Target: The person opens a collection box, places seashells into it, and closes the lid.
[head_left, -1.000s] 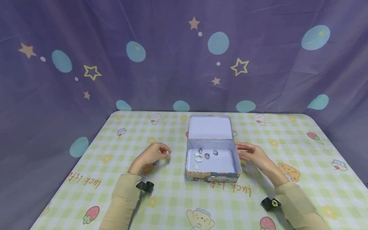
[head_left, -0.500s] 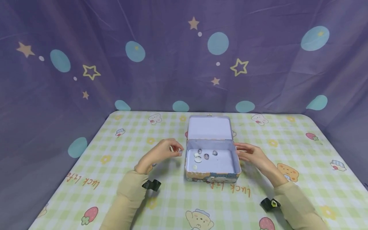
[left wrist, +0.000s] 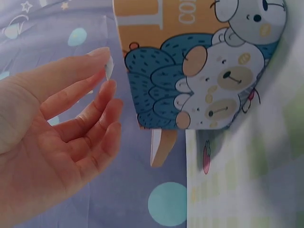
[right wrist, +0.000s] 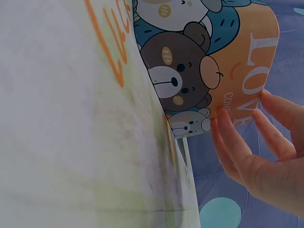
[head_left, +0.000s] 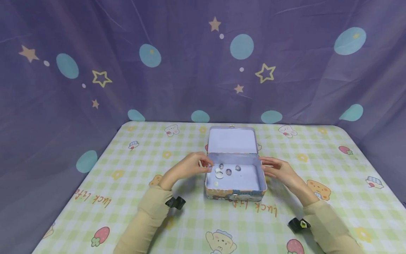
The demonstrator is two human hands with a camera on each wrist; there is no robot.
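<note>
An open tin box (head_left: 247, 180) with a hinged lid (head_left: 232, 141) stands on the table, its outside printed with cartoon bears. Between thumb and fingertip my left hand (head_left: 189, 165) pinches a small, thin whitish piece (left wrist: 109, 69); its exact kind cannot be told. That hand is at the box's left rim, the piece at the edge of the opening. My right hand (head_left: 277, 170) rests its extended fingertips against the box's right side, as the right wrist view also shows. On the box floor lie several small pieces, some dark and shell-like (head_left: 228, 172), others white discs (head_left: 219, 175).
The table (head_left: 104, 162) wears a green-and-white checked cloth with printed cartoons. Behind it hangs a purple curtain (head_left: 190, 95) with stars and blue ovals. Black straps with cameras (head_left: 176, 202) sit at both wrists.
My left hand has moved right from the tablecloth to the box's left rim, carrying the small whitish piece. My right hand stays at the box's right side.
</note>
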